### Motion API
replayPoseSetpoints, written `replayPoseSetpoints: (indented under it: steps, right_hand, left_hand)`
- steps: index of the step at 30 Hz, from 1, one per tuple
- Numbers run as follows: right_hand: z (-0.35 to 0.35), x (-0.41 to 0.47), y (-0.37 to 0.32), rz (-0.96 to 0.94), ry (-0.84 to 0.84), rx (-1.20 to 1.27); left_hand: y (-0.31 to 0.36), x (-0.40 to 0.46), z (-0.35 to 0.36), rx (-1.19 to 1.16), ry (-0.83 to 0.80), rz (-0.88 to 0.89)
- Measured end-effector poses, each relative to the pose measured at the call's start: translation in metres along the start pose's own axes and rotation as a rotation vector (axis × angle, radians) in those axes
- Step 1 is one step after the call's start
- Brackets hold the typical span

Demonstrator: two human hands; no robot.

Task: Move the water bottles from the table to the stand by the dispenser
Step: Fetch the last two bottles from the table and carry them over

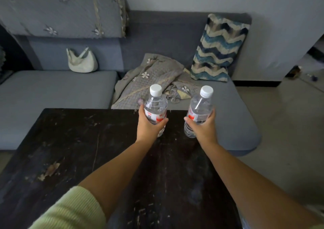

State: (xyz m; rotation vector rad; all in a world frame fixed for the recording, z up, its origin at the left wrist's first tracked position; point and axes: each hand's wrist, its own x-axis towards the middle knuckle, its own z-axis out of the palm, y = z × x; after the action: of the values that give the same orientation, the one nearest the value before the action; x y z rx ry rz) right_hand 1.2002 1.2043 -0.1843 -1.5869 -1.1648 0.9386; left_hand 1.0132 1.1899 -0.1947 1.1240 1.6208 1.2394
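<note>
While the left hand (149,125) and right hand (203,128) each wrap their fingers (164,120) round a capped water bottle (156,109), both at the far edge of the dark tabletop (70,141), a smooth label could slip through either one-handed grip on the way to the unseen stand

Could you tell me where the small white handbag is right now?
In the head view, the white handbag sits upper left on the grey sofa, propped against its backrest, left of the crumpled quilt.
</note>
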Motion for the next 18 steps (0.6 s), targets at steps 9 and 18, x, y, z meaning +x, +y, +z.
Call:
replayPoseSetpoints:
  steps: [9, 18]
  right_hand:
    - [0.009, 0.019, 0.002, -0.043, 0.029, -0.032]
    - [-0.015, -0.038, 0.007, -0.011, 0.0, -0.064]
  left_hand:
    - [-0.013, 0.019, 0.009, 0.068, 0.046, 0.001]
    - [-0.013, -0.047, -0.006, 0.136, -0.06, -0.059]
